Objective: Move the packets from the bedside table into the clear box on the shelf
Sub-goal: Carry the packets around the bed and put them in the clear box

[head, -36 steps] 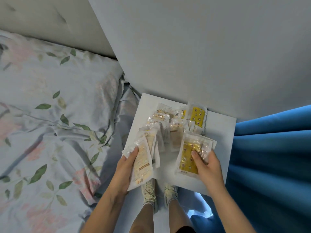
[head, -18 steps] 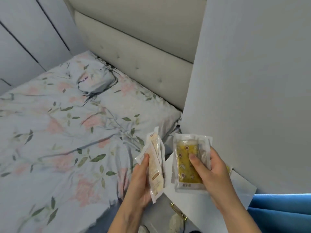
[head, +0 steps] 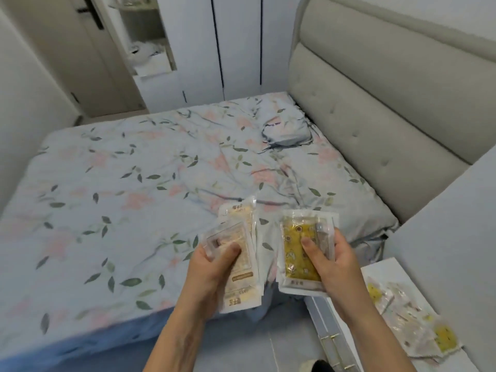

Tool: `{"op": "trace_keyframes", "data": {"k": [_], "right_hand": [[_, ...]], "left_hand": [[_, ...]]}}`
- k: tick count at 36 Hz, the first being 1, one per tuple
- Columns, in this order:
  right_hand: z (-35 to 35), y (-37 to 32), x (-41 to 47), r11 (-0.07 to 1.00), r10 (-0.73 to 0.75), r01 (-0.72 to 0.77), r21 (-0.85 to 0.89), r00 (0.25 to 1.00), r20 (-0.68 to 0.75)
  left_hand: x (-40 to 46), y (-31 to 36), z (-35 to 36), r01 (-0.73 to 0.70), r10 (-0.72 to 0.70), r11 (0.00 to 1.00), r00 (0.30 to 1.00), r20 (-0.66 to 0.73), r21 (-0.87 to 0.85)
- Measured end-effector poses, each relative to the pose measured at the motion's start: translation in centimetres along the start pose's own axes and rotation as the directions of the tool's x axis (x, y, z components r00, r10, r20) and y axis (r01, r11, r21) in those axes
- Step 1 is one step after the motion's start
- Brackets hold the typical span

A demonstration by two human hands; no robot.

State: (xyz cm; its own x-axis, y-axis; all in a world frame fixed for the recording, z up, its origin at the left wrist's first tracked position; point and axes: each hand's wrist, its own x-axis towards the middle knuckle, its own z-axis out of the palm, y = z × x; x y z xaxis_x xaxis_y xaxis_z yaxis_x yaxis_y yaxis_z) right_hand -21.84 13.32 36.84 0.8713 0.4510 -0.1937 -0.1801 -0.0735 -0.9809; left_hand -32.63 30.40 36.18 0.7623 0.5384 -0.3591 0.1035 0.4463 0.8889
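Observation:
My left hand [head: 212, 269] grips a small stack of cream-coloured clear packets [head: 240, 253], thumb across the front. My right hand [head: 332, 261] holds a stack of packets with a yellow patterned one [head: 299, 245] on top, thumb pressed on its face. Both stacks are lifted in front of me, over the edge of the bed. More packets [head: 410, 315] lie scattered on the white bedside table [head: 381, 269] at the lower right. An open shelf [head: 145, 38] with blurred white things stands in the far corner; I cannot make out a clear box there.
A bed [head: 134, 197] with a floral sheet fills the middle, with a small pillow [head: 287, 130] near the padded headboard [head: 375, 89]. White wardrobe doors [head: 236, 44] and a room door [head: 67, 49] stand beyond. A strip of floor runs between bed and table.
The view has swung left and up from the bedside table to the whole bed and far wall. Both hands carry their packets away from the table, held higher.

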Motion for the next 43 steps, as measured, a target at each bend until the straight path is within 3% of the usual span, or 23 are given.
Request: {"op": "trace_keyframes", "data": {"k": [6, 9, 14, 18, 25, 33, 43], "right_hand": [[12.4, 0.2, -5.0, 0.998, -0.03, 0.042, -0.046, 0.972, 0.235], [18.7, 0.7, -7.3, 1.0, 0.02, -0.026, 0.015, 0.942, 0.335], [27.9, 1.2, -10.6, 0.986, 0.16, -0.164, -0.036, 0.858, 0.488], [34.4, 1.1, -12.6, 0.973, 0.229, -0.19, -0.129, 0.786, 0.574], [46.5, 3.2, -14.3, 0.95, 0.31, -0.252, -0.185, 0.683, 0.662], [63.5, 5.0, -12.8, 0.916, 0.38, -0.334, -0.221, 0.552, 0.742], [84.9, 2.7, -13.0, 0.927, 0.364, -0.251, -0.278, 0.425, 0.829]], "left_hand": [[-7.1, 2.0, -12.9, -0.06, 0.087, 0.993, 0.955, -0.283, 0.104], [-10.9, 3.0, -18.9, -0.121, 0.148, 0.989, 0.899, -0.413, 0.09], [-17.0, 4.4, -26.9, -0.176, 0.126, 0.984, 0.824, -0.552, -0.039], [-20.4, 5.0, -32.1, -0.23, 0.081, 0.963, 0.741, -0.667, -0.138], [-22.9, 6.0, -42.2, -0.316, -0.008, 0.909, 0.638, -0.77, -0.272], [-21.1, 10.5, -56.6, -0.25, -0.014, 0.955, 0.504, -0.864, -0.161], [-21.4, 18.3, -72.4, -0.2, -0.042, 0.971, 0.402, -0.914, -0.133]]}}
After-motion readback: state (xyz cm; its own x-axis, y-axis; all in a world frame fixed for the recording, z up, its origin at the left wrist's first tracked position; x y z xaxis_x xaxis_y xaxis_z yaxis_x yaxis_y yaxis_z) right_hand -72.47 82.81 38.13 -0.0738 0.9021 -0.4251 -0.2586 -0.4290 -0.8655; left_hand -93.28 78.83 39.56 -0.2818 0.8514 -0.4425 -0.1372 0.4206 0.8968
